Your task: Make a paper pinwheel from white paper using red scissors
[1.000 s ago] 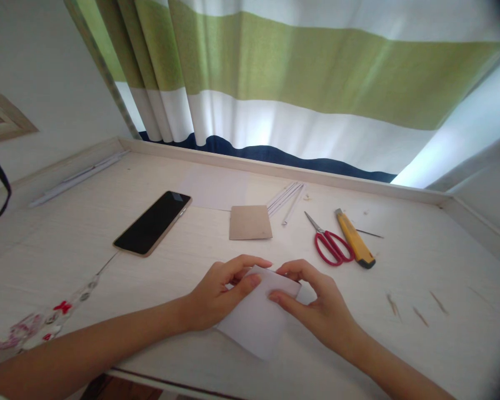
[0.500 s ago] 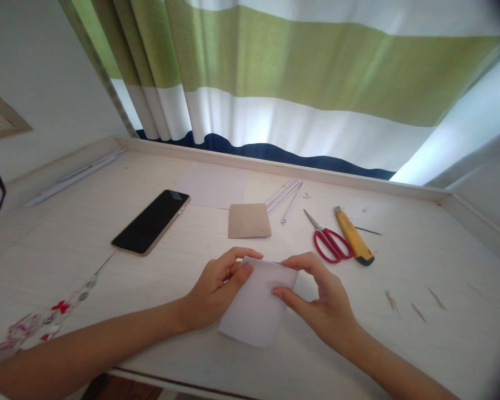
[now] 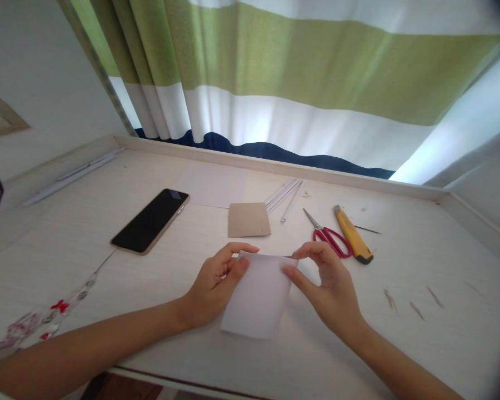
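Near the front edge of the bench point(image 3: 173, 289), the paper point(image 3: 256, 303) is between the two hands. The left hand point(image 3: 220, 284) is closed on its upper left corner, the thumb lying on the face. The right hand point(image 3: 331, 286) pinches the upper right corner between thumb and forefinger. Beyond the paper lies the brown card point(image 3: 249, 220), apart from both hands.

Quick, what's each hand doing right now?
Left hand: closed on the white paper's left edge, thumb in front.
Right hand: closed on the same paper's upper right corner, between thumb and fingers.
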The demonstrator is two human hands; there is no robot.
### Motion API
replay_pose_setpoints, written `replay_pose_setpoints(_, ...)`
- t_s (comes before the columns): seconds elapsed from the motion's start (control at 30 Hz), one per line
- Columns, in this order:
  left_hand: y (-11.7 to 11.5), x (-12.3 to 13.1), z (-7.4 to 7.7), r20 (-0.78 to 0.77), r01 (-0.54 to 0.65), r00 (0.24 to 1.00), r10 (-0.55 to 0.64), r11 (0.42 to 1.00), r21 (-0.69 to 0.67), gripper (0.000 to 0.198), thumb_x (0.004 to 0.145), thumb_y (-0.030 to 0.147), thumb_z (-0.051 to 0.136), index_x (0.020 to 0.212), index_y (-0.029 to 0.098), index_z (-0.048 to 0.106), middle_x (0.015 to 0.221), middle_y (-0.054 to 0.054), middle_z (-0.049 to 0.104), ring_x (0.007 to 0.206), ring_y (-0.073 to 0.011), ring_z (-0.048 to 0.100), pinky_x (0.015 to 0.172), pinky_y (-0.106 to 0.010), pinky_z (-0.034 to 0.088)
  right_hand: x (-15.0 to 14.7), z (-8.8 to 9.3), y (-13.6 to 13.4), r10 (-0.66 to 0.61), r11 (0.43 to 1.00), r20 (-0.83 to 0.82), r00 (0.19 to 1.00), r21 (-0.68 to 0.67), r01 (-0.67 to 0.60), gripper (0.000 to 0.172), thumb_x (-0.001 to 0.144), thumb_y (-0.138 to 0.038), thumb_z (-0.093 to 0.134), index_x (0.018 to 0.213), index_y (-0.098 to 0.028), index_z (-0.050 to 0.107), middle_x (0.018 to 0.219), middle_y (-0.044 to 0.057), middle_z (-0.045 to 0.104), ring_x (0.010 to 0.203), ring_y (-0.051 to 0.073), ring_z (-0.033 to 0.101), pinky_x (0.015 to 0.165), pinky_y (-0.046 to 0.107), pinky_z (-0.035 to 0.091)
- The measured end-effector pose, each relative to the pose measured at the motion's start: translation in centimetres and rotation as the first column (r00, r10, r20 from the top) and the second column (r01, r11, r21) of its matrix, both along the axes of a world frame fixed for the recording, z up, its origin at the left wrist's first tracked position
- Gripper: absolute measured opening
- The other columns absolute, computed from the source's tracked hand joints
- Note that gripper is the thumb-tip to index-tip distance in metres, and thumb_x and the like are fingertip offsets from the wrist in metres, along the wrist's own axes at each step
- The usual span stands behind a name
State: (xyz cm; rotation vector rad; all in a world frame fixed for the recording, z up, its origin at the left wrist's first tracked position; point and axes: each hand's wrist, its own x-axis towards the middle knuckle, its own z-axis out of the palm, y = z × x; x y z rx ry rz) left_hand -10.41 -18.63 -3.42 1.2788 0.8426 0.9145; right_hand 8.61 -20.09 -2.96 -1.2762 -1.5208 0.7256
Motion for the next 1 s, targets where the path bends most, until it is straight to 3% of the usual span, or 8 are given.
replay_pose_setpoints(0.1, -0.01, -0.05, -0.14, 0.001, -0.023, 1.0, 0.023, 1.0, -0.005, 0.019, 0.083, 0.036, 0.043, 0.099, 0.024, 0.045, 0.053, 0.007, 0.049, 0.041, -0.0047, 0.043, 0.037, -0.011, 0.032, -0.19, 0.15, 0.17, 0.007, 0.996, -0.147, 0.989, -0.091, -0.021, 0.032, 0.069, -0.023, 0.064, 0.096, -0.025, 0.046, 0.102, 0.003, 0.05, 0.098, 0.018, 0.048, 0.081, 0.033, 0.043)
replay_pose_setpoints(0.17, 0.01, -0.12, -0.27, 0.01, -0.029, 1.0, 0.029, 1.0, -0.005, 0.02, 0.083, 0.037, 0.043, 0.099, 0.025, 0.044, 0.052, 0.007, 0.048, 0.04, -0.0047, 0.042, 0.037, -0.012, 0.032, -0.24, 0.04, 0.32, 0.052, 0.974, -0.248, 0.967, -0.2, -0.104, 0.033, 0.071, -0.028, 0.061, 0.101, -0.025, 0.047, 0.104, 0.003, 0.051, 0.096, 0.018, 0.049, 0.075, 0.03, 0.045)
replay_pose_setpoints(0.3, 0.1, -0.2, -0.46, 0.014, -0.029, 0.999, 0.029, 0.999, -0.017, 0.022, 0.083, 0.038, 0.044, 0.1, 0.024, 0.043, 0.051, 0.007, 0.047, 0.04, -0.0048, 0.041, 0.037, -0.012, 0.031, -0.29, -0.37, 0.44, 0.183, 0.884, -0.349, 0.919, -0.35, -0.308, 0.022, 0.079, -0.037, 0.049, 0.086, -0.018, 0.058, 0.07, 0.0, 0.056, 0.068, 0.012, 0.052, 0.062, 0.025, 0.043)
replay_pose_setpoints(0.47, 0.17, -0.18, -0.36, 0.032, -0.004, 0.999, 0.007, 0.996, -0.092, 0.032, 0.082, 0.039, 0.045, 0.109, 0.023, 0.041, 0.055, 0.005, 0.051, 0.043, -0.0062, 0.045, 0.04, -0.014, 0.034, -0.43, -0.43, 0.3, 0.075, 0.916, -0.384, 0.92, -0.339, -0.216, 0.021, 0.074, -0.038, 0.057, 0.078, -0.017, 0.058, 0.058, -0.003, 0.052, 0.057, 0.01, 0.048, 0.051, 0.021, 0.039)
replay_pose_setpoints(0.63, 0.37, -0.2, -0.53, 0.027, -0.012, 1.0, 0.015, 0.99, -0.14, 0.04, 0.08, 0.041, 0.048, 0.113, 0.02, 0.041, 0.059, 0.003, 0.053, 0.047, -0.0083, 0.048, 0.044, -0.016, 0.037, -0.57, -0.26, 0.18, 0.046, 0.926, -0.372, 0.927, -0.331, -0.179, 0.02, 0.073, -0.037, 0.058, 0.076, -0.017, 0.058, 0.057, -0.003, 0.055, 0.053, 0.01, 0.049, 0.048, 0.021, 0.039)
replay_pose_setpoints(0.83, 0.47, -0.29, -0.5, -0.009, -0.001, 1.0, 0.0, 0.996, -0.087, 0.032, 0.081, 0.038, 0.047, 0.104, 0.017, 0.052, 0.07, 0.0, 0.056, 0.058, -0.0087, 0.049, 0.05, -0.017, 0.037, -0.58, -0.22, -0.06, 0.039, 0.935, -0.413, 0.91, -0.307, -0.179, 0.016, 0.072, -0.033, 0.06, 0.073, -0.018, 0.059, 0.061, -0.002, 0.061, 0.056, 0.01, 0.053, 0.05, 0.02, 0.041)
replay_pose_setpoints(1.0, 0.44, -0.34, -0.64, -0.027, -0.003, 1.0, 0.001, 0.997, -0.075, 0.032, 0.081, 0.038, 0.046, 0.104, 0.017, 0.052, 0.072, 0.0, 0.056, 0.059, -0.0091, 0.048, 0.051, -0.017, 0.036, -0.58, -0.24, -0.08, 0.024, 0.935, -0.411, 0.911, -0.314, -0.166, 0.016, 0.071, -0.034, 0.061, 0.071, -0.018, 0.06, 0.06, -0.002, 0.062, 0.054, 0.009, 0.052, 0.048, 0.02, 0.04)
